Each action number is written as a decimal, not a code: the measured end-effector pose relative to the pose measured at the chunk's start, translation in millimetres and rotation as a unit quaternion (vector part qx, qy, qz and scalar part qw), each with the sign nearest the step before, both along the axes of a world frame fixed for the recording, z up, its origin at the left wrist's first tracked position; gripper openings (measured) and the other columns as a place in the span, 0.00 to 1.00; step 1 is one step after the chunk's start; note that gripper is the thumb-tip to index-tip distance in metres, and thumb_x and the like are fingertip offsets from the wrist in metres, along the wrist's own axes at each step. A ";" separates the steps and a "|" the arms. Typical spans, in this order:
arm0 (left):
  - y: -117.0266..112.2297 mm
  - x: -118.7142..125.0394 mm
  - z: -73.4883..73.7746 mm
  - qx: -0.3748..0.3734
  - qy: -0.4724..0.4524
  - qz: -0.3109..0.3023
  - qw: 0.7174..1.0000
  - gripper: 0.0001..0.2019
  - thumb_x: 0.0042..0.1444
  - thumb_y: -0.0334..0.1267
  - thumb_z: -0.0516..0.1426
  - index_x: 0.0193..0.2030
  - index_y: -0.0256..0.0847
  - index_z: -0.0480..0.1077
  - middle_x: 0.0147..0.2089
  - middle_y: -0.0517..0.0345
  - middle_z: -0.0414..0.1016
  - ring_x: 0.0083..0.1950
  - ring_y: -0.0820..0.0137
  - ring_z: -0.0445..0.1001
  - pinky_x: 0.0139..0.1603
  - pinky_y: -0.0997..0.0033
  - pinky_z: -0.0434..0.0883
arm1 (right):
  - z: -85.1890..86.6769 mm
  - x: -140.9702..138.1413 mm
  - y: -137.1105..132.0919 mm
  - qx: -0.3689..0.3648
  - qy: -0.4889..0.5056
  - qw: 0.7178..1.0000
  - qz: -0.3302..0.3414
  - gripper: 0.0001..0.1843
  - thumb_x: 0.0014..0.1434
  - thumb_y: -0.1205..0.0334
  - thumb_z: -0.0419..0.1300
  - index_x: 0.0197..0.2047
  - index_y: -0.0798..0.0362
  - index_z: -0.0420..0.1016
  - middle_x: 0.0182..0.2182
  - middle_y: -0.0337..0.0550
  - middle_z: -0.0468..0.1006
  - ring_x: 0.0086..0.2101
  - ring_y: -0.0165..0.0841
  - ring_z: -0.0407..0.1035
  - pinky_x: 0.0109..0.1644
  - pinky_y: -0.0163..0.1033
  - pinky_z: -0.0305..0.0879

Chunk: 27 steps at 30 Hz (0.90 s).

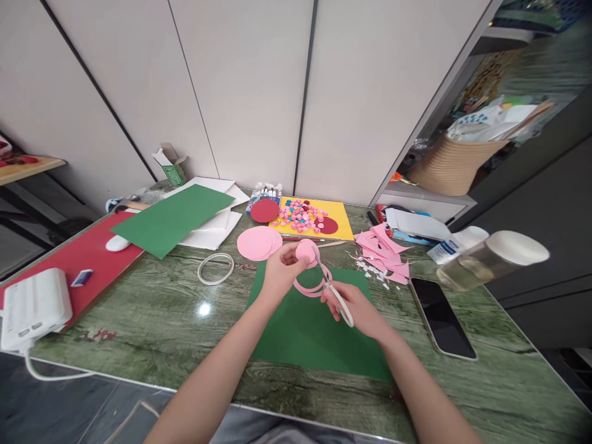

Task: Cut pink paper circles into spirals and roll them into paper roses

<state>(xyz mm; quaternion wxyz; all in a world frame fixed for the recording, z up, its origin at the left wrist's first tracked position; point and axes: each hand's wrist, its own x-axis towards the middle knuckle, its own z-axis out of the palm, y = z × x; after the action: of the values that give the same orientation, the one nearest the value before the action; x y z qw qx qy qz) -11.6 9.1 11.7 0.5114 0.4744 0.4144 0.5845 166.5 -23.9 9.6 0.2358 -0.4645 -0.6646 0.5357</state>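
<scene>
Disc, pink paper (305,251), at the middle of the frame: pinched by its lower left edge between thumb and fingers of the left hand (283,270). Scissors, white-handled (341,300): gripped by the right hand (357,304), fingers closed about the handles, blades directed up and left to the disc's right edge; cannot tell whether the blades are parted. Strip, pink and curved (309,293), beneath the disc. Sheet, green (314,339), lower centre, under both hands. Discs, larger, pink, overlapping (255,242), left of the left hand. Disc, red (265,211), upper centre. Sheet, yellow (341,216), upper centre right, bearing small balls, chiefly pink (300,216), and a dark red disc (327,226). Offcuts, pink, heaped (383,251), right of centre, white scraps (369,269) just below. Phone, dark screen upward (443,317), lower right. Container, clear, white-lidded, lying tilted (485,265), right. Ring, white (200,271), left of centre. Sheet, second green (178,216), upper left, partly over a red sheet (102,254).
</scene>
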 end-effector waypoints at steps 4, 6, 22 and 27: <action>-0.3 -1.0 1.0 0.006 0.041 -0.002 0.999 0.14 0.45 0.33 0.60 0.41 0.35 0.72 0.40 0.51 0.76 0.40 0.68 0.74 0.43 0.68 0.71 | -0.1 1.5 0.9 0.005 -0.004 1.000 0.001 0.20 0.60 0.46 0.48 0.30 0.54 0.65 0.19 0.33 0.62 0.19 0.25 0.60 0.22 0.31 0.53; 0.2 -1.7 0.2 0.008 0.046 0.002 0.999 0.14 0.45 0.33 0.60 0.42 0.35 0.71 0.40 0.51 0.76 0.40 0.67 0.74 0.42 0.68 0.71 | -1.0 2.0 0.9 0.008 -0.008 1.000 0.002 0.20 0.60 0.45 0.48 0.30 0.54 0.65 0.18 0.33 0.62 0.19 0.25 0.59 0.22 0.31 0.53; 2.6 -4.6 0.1 0.005 0.009 0.037 0.999 0.14 0.44 0.35 0.61 0.40 0.36 0.72 0.37 0.52 0.76 0.37 0.69 0.74 0.40 0.69 0.71 | -0.4 -0.5 0.5 -0.011 0.000 1.000 -0.003 0.20 0.59 0.45 0.49 0.29 0.54 0.65 0.17 0.33 0.60 0.18 0.25 0.58 0.21 0.31 0.51; 2.3 -4.8 2.3 0.003 0.004 0.045 0.999 0.14 0.44 0.34 0.60 0.40 0.36 0.72 0.37 0.52 0.76 0.37 0.70 0.73 0.40 0.69 0.71 | -1.0 0.0 0.4 -0.014 0.007 1.000 -0.003 0.18 0.59 0.47 0.49 0.29 0.54 0.65 0.17 0.32 0.60 0.18 0.24 0.57 0.21 0.31 0.51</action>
<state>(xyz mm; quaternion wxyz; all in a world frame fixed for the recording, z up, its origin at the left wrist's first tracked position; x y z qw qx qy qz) -16.4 11.4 14.0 0.4812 0.4594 0.4356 0.6063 166.5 -23.5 8.6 0.2349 -0.4661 -0.6540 0.5475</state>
